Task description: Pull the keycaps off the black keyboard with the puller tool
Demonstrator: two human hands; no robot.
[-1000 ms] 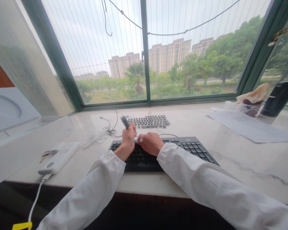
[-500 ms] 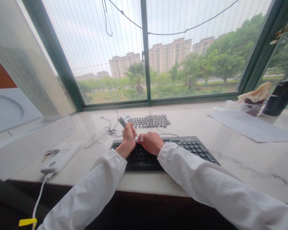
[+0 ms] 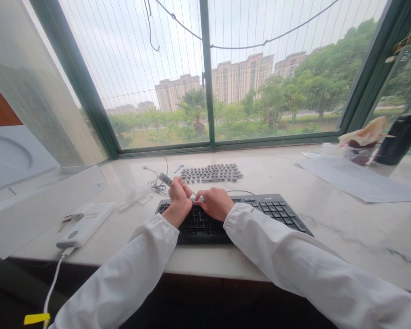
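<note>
A black keyboard (image 3: 212,237) lies in front of me; its left and middle parts show bare key sockets, while keycaps sit on its right-hand pad. Over its upper left part my left hand (image 3: 179,197) is closed around a slim tool with a dark handle (image 3: 165,179). The handle sticks out up and to the left; a thin part shows near the fingers, and its tip is hidden. Close beside it, my right hand (image 3: 215,202) rests on the keyboard, thumb and finger drawn together at the keys. What they pinch, if anything, is hidden.
Loose keycaps (image 3: 210,173) stand in rows behind the keyboard. Left of them lie a coiled cable (image 3: 157,186) and clear plastic (image 3: 139,196). A white power bank (image 3: 89,224) with keys (image 3: 71,218), an open white box (image 3: 44,205), papers (image 3: 359,180) and a dark bottle (image 3: 399,139) surround the workspace.
My left hand has shifted slightly left, and the tool's handle has tilted lower to the left. My right hand stays nearly in place at the keys.
</note>
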